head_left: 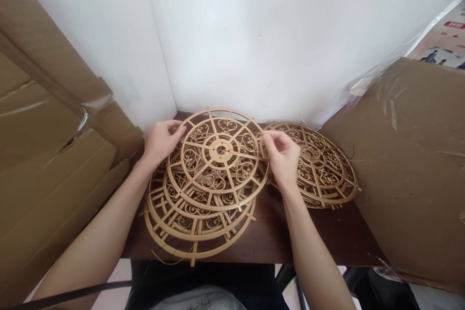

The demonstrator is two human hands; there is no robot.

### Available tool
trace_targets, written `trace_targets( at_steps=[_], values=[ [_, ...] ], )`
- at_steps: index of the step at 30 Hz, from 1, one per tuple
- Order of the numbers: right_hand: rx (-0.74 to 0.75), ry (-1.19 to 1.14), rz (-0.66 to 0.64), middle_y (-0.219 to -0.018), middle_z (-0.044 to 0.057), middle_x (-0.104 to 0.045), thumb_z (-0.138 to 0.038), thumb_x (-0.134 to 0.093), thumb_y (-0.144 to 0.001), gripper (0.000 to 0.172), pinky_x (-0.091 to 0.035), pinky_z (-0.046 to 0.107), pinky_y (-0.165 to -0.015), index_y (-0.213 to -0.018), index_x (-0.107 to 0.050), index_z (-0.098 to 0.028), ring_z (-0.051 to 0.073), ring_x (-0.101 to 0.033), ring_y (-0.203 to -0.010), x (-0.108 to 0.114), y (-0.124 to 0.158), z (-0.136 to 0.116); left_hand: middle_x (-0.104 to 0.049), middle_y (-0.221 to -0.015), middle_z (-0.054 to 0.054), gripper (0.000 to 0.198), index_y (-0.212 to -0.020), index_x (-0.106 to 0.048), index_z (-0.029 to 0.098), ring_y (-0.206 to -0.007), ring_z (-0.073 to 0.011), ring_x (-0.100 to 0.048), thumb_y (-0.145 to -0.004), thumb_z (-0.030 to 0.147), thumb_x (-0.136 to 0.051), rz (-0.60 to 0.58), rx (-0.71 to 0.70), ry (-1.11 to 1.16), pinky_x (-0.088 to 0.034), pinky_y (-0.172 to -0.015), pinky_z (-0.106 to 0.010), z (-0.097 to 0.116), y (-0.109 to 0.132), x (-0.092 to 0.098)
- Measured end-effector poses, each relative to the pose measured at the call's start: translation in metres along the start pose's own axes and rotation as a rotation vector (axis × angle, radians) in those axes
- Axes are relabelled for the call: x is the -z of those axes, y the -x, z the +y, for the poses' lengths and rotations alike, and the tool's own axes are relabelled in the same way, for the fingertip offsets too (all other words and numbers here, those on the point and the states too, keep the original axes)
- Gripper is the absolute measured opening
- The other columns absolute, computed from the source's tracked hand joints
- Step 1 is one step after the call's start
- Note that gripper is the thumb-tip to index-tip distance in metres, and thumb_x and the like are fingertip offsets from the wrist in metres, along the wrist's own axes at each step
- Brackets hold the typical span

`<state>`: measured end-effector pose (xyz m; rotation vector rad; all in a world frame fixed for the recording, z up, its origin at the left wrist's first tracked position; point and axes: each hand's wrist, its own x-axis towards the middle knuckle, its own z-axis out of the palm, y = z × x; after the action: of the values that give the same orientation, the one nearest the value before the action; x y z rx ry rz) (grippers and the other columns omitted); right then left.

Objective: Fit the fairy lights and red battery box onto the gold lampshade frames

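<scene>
A round gold openwork frame, with spokes, scrolls and a hub, lies tilted on top of a stack of similar frames. My left hand is closed on its upper left rim, thumb on top. At its right edge, my right hand pinches a thin yellow wire that runs over the scrollwork toward the hub. Whether those fingertips also hold the rim is hard to see. Beside my right hand rests a second stack of gold frames, with loose wires sticking out.
The stacks lie on a dark brown tabletop. A white wall rises directly behind it. Cardboard stands close on the left and a large cardboard box on the right. A loose wire hangs near the front edge.
</scene>
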<state>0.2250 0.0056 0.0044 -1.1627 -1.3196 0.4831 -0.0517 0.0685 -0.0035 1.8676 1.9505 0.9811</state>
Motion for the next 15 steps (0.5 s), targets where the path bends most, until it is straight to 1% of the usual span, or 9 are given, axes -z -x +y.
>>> trace_targets(
  at_steps=[5,9,12,15],
  values=[
    [0.150,0.188,-0.028,-0.077,0.003,-0.066,-0.025,-0.059,-0.085,0.012,-0.046,0.028,-0.064,-0.083,-0.067,-0.018,0.015,-0.059,-0.069,-0.008,0.008,-0.002,-0.065,-0.068,-0.003,0.042,-0.093,-0.073,0.016,-0.059,-0.0143,-0.052,-0.076,0.048,-0.053,0.033,-0.022,0.022,-0.035,-0.054,-0.025,0.001,0.002,0.001],
    [0.193,0.240,-0.077,-0.079,0.003,-0.067,-0.022,-0.057,-0.087,0.012,-0.047,0.028,-0.064,-0.082,-0.067,-0.018,0.016,-0.060,-0.070,-0.012,0.010,-0.002,-0.067,-0.071,-0.004,0.041,-0.095,-0.074,0.018,-0.061,-0.0162,-0.055,-0.077,0.047,-0.051,0.033,-0.017,-0.012,-0.035,-0.053,-0.025,0.006,0.004,0.003],
    [0.190,0.273,-0.111,-0.079,0.003,-0.068,-0.021,-0.058,-0.086,0.011,-0.047,0.028,-0.064,-0.081,-0.068,-0.018,0.016,-0.061,-0.069,-0.012,0.009,-0.001,-0.070,-0.077,-0.006,0.042,-0.100,-0.073,0.020,-0.067,-0.0203,-0.059,-0.079,0.046,-0.049,-0.007,-0.001,-0.119,-0.037,-0.054,-0.027,0.010,0.006,0.005],
    [0.188,0.299,-0.147,-0.078,0.003,-0.069,-0.020,-0.061,-0.084,0.010,-0.048,0.028,-0.064,-0.080,-0.070,-0.018,0.016,-0.061,-0.068,-0.011,0.007,0.001,-0.072,-0.086,-0.008,0.043,-0.105,-0.071,0.020,-0.078,-0.0261,-0.062,-0.080,0.044,-0.047,-0.077,0.011,-0.250,-0.040,-0.057,-0.031,0.012,0.006,0.006]
  ],
)
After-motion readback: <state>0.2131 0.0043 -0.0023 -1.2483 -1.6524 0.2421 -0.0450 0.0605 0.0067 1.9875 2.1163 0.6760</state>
